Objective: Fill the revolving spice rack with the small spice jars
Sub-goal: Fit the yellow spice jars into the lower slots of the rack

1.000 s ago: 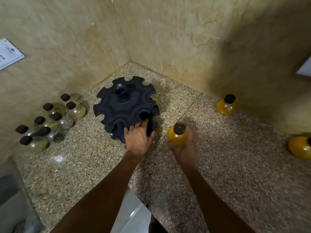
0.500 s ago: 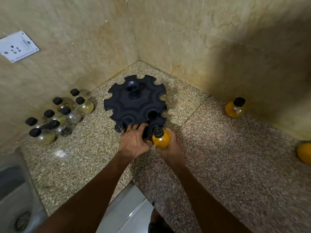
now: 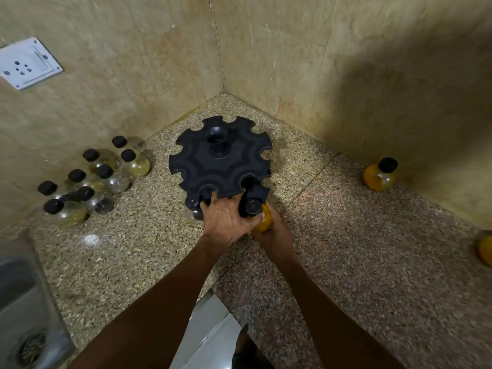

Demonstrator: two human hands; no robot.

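A black revolving spice rack [image 3: 221,166] with notched slots stands in the counter's corner. My left hand [image 3: 226,219] grips its lower front edge. My right hand [image 3: 271,233] holds a round orange-filled jar [image 3: 262,222] with a black cap, pressed against the rack's lower tier at the front right. A jar with a black cap [image 3: 193,206] sits in the lower tier left of my left hand. Several clear jars with black caps [image 3: 93,179] cluster by the left wall. An orange jar [image 3: 380,175] stands by the right wall, and another [image 3: 485,250] shows at the right edge.
A steel sink [image 3: 24,310] with a drain lies at the lower left. A white wall socket [image 3: 28,63] is mounted on the left wall. The granite counter [image 3: 359,249] has a front edge near my forearms, with floor tiles below.
My right hand carried the orange jar left and forward to the rack's lower tier. My left hand stayed on the rack's front edge.
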